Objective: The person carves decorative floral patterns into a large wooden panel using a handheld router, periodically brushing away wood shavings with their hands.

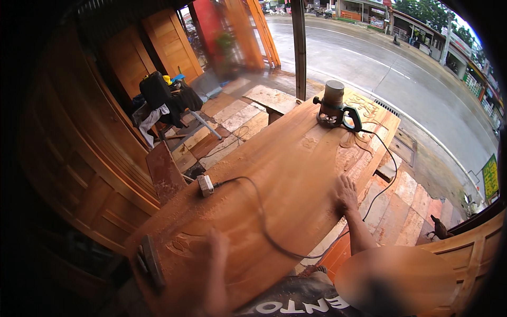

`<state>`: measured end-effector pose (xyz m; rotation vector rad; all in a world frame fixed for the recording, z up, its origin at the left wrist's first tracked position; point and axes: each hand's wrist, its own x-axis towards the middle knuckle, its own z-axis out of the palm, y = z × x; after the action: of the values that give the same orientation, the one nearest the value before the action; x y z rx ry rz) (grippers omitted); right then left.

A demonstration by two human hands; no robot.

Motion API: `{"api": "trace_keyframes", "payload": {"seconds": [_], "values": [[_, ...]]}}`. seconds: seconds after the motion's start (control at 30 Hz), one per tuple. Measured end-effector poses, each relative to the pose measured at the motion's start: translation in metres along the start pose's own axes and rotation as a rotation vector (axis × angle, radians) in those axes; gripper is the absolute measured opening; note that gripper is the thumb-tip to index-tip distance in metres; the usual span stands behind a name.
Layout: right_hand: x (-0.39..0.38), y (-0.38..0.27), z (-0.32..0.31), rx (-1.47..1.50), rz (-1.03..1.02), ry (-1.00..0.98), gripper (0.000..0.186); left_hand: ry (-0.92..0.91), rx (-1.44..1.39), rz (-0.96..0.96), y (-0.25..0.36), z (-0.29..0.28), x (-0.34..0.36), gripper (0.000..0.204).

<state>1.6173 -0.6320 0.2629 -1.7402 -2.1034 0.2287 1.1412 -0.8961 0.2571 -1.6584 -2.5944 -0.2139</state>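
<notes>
A long wooden panel (285, 158) lies slanting in front of me, dusted with sawdust. My right hand (346, 193) rests on its right edge, fingers stretched out, holding nothing. My left hand (217, 245) is smeared by motion over the near left part, beside a carved leaf pattern (182, 244); its fingers cannot be made out. On the far end stands a router (332, 103) with a grey motor housing and a dark handle, next to more carved scrollwork (364, 108). A white plug block (205, 185) sits near the left edge, with a dark cord (262, 211) curving across the panel.
A dark, long flat piece (151, 261) lies at the panel's near left end. Wooden doors (105, 195) lean along the left. A cluttered chair (158, 98) stands beyond. Boards (232, 119) cover the ground. A dark bird (439, 227) is at right, and a road (364, 50) runs behind.
</notes>
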Motion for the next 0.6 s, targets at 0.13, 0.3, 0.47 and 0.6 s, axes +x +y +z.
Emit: {"api": "trace_keyframes", "payload": {"seconds": [0.13, 0.3, 0.47, 0.6], "values": [[0.000, 0.004, 0.003, 0.016, 0.003, 0.011, 0.071, 0.013, -0.100, -0.075, 0.002, -0.001, -0.001, 0.028], [0.001, 0.008, 0.009, 0.016, 0.009, 0.008, 0.072, 0.088, -0.113, -0.060, 0.010, 0.000, -0.018, 0.019], [0.003, 0.016, 0.012, -0.007, 0.000, 0.025, 0.072, 0.254, -0.170, 0.040, 0.027, 0.004, -0.054, 0.019], [0.000, 0.008, 0.011, 0.020, 0.008, 0.014, 0.071, 0.331, -0.272, 0.033, 0.028, -0.001, -0.062, 0.029]]}}
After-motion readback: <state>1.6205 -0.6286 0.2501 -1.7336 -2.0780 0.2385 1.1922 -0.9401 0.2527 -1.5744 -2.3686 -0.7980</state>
